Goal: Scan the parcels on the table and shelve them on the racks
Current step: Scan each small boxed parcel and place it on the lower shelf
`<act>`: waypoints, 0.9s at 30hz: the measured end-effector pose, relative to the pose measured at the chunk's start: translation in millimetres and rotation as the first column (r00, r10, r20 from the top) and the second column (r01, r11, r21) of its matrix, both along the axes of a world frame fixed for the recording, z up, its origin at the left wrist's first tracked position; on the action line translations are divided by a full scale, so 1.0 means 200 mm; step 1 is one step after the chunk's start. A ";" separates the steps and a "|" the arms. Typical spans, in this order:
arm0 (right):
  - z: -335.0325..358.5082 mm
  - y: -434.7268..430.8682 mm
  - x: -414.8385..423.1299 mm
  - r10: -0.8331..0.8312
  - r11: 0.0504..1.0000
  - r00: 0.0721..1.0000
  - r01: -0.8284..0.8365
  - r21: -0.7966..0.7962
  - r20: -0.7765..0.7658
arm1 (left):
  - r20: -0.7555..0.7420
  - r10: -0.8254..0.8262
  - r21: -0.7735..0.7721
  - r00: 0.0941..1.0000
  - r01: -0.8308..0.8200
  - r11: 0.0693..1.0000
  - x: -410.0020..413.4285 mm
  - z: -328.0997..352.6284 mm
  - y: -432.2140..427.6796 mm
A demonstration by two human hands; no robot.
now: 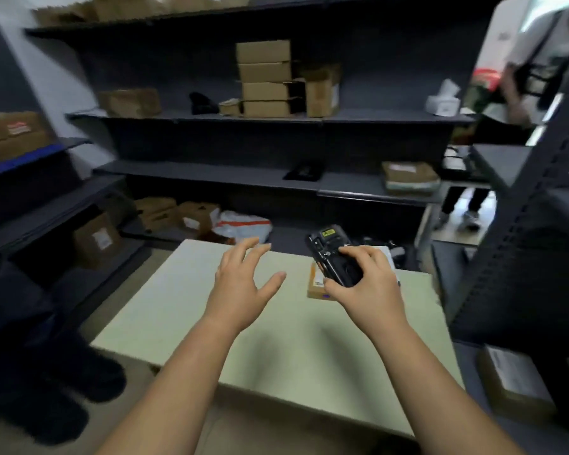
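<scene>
One parcel (317,286) lies on the table (178,307) at two o'clock. The right hand (368,287) grip clamps a scanner (329,249); left hand (240,284) grip apart.

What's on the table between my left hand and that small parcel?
Nothing: the head view shows only bare table between the left hand and the small parcel.

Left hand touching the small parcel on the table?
Apart. The head view shows bare table between the open left hand and the small parcel; the right hand grips the scanner over it.
</scene>
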State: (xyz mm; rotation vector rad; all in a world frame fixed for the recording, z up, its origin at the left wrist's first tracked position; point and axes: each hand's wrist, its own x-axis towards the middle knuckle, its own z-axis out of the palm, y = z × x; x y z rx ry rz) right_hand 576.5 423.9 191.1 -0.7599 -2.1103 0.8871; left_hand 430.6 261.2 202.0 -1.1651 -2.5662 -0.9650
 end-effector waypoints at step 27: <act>-0.72 0.87 -0.31 -0.397 0.891 0.863 0.444 -0.095 0.312 | 0.321 -0.129 -0.565 0.938 0.299 0.769 -0.62 -1.19 1.43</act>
